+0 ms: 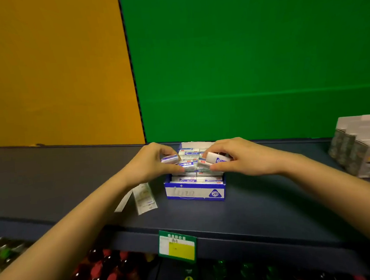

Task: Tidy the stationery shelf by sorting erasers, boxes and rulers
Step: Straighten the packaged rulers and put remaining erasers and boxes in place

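Observation:
A blue and white eraser box [195, 193] marked 2B stands open on the dark shelf [259, 206], filled with several wrapped white erasers [189, 154]. My left hand [153, 163] hovers over the box's left side and pinches one white and blue eraser [169, 159]. My right hand [239, 158] is over the box's right side, its fingers and thumb curled round another white eraser [216, 157] with a blue triangle mark.
Two flat clear packets [143, 197] lie on the shelf left of the box. A stack of pale cartons [362, 146] stands at the right end. A green and yellow price tag [178, 246] hangs on the shelf's front edge. Colourful items fill the shelf below.

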The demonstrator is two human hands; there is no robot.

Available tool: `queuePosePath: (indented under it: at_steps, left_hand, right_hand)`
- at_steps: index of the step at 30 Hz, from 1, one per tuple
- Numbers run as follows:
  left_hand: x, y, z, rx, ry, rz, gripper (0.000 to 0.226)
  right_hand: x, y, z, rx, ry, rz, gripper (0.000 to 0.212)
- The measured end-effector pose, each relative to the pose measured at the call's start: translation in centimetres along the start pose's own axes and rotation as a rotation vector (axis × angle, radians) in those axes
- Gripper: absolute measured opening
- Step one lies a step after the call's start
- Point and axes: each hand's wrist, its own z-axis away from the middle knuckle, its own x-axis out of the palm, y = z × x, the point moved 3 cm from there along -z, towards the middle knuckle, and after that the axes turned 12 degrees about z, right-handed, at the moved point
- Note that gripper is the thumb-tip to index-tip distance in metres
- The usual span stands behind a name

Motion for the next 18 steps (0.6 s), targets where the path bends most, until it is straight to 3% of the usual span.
queuePosePath:
  at_steps: [4, 9, 18]
  left_hand:
    - [0.1, -0.5, -0.8, 0.053, -0.100, -0.037, 0.027]
    - [0.3, -0.7, -1.1, 0.133, -0.134, -0.055, 0.023]
    - [0.3, -1.6, -1.3, 0.208, -0.134, -0.136, 0.038]
  right_hand:
    - [0.2, -0.1, 0.2, 0.073, 0.013, 0.001, 0.028]
    - [0.2, -0.7, 0.7, 0.147, 0.052, 0.013, 0.027]
    - [0.5, -1.8, 0.1, 0.232, 0.069, 0.125, 0.033]
